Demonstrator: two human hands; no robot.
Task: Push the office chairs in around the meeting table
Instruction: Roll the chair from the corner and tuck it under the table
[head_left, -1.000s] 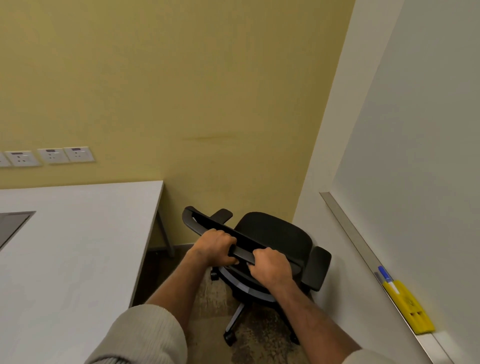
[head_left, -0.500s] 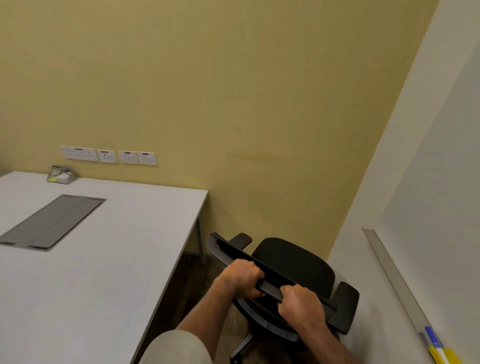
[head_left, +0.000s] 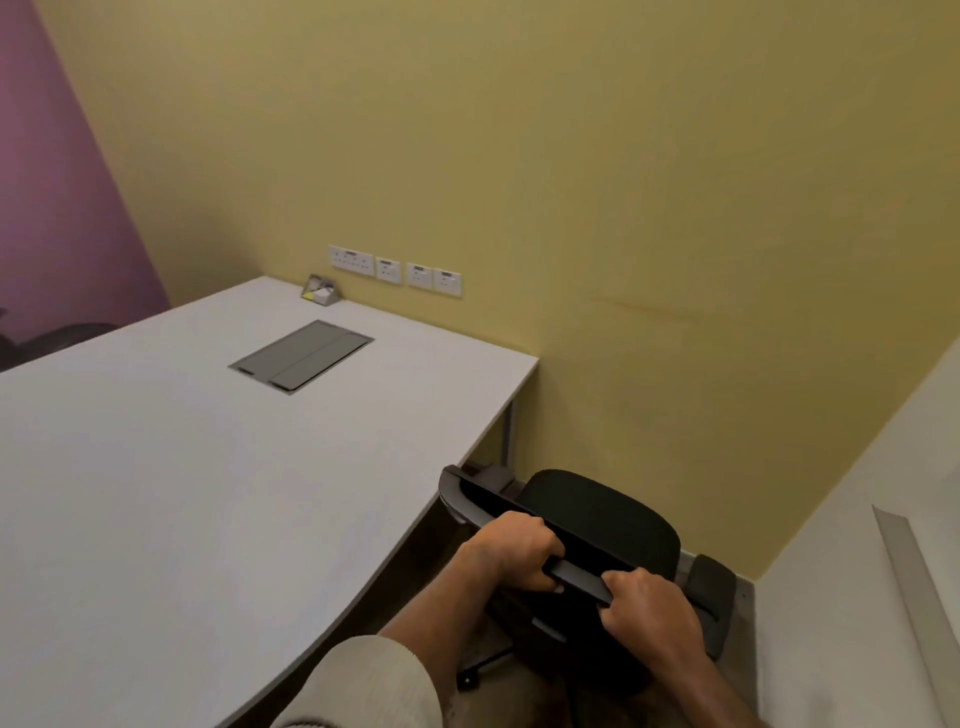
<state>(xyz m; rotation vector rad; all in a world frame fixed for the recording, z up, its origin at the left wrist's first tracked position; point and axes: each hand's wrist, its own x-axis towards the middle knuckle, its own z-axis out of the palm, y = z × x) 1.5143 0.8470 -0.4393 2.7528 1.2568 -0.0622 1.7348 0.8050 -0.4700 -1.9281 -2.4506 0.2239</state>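
A black office chair (head_left: 597, 512) with armrests stands at the right side of the white meeting table (head_left: 197, 483), near the table's far corner and close to the yellow wall. My left hand (head_left: 511, 553) and my right hand (head_left: 649, 613) both grip the top edge of the chair's backrest, side by side. The left armrest sits by the table edge. The chair's wheeled base is mostly hidden under the seat and my arms.
A grey cable hatch (head_left: 301, 356) is set into the tabletop, and a small holder (head_left: 322, 296) stands at its far edge. Wall sockets (head_left: 395, 270) line the yellow wall. A whiteboard rail (head_left: 914, 592) runs along the right wall. Another dark chair (head_left: 57, 338) shows at far left.
My view has swung left, showing more of the table and a purple wall. Both hands keep their grip, and the chair now sits closer to the table's edge.
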